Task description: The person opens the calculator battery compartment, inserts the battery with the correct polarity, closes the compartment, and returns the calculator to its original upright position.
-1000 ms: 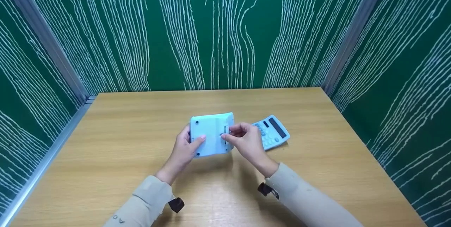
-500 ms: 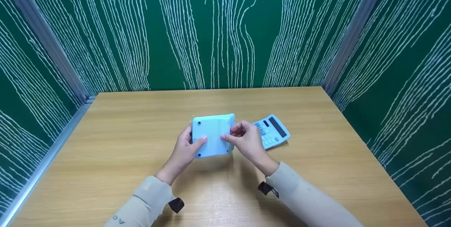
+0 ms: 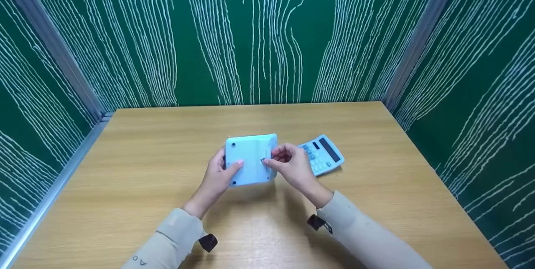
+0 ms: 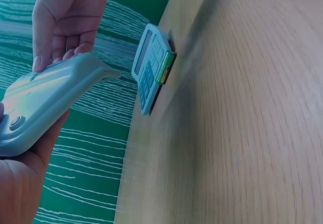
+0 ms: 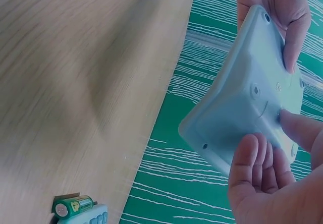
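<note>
A pale blue device (image 3: 250,171) is held up over the middle of a wood-grain table (image 3: 146,156), its back turned upward, as I follow a person's work from a distance. The left hand (image 3: 217,168) grips it along the left side, thumb laid flat on the back and the other fingers wrapped underneath. The right hand (image 3: 294,164) is at the device's right side, thumb and curled fingers pinching there beside a small dark mark; from my angles I cannot tell exactly what part lies between those fingertips. Dark round spots (image 3: 233,144) sit at the far and near corners of the device's left side.

To the right, partly covered by the right hand in my head view, a light blue calculator (image 3: 328,156) lies on the table at a slant, keys and dark screen facing up, the screen toward the right. Both wrist views give me a green battery (image 5: 73,206) on its side along the calculator's edge. Beige sleeves (image 3: 175,235) reach in from the near side, with a black piece (image 3: 208,242) at each cuff. Green walls (image 3: 200,52) streaked with white lines rise at the left, right and far sides.
</note>
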